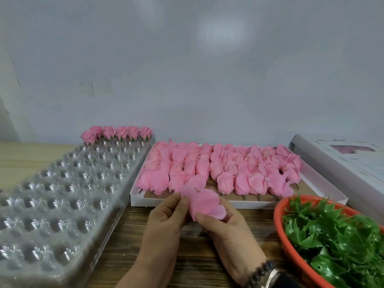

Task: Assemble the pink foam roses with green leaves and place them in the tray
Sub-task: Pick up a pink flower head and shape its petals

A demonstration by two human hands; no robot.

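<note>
Both hands hold one pink foam rose [204, 202] over the wooden table. My left hand [164, 223] pinches its left petals, and my right hand [226, 227] grips it from below with the thumb on the front petal. No leaf is visible on this rose. A white box [187, 201] behind the hands is packed with several pink roses [224, 169]. The clear plastic tray [62, 194] with round cells lies at the left. Several finished roses with green leaves [116, 133] stand in its far row. Green leaves [336, 231] fill an orange basket [279, 223] at the right.
A grey wall rises right behind the table. A white flat box [342, 159] lies at the far right, behind the basket. Bare wooden tabletop [187, 267] shows between the tray and the basket, under my hands.
</note>
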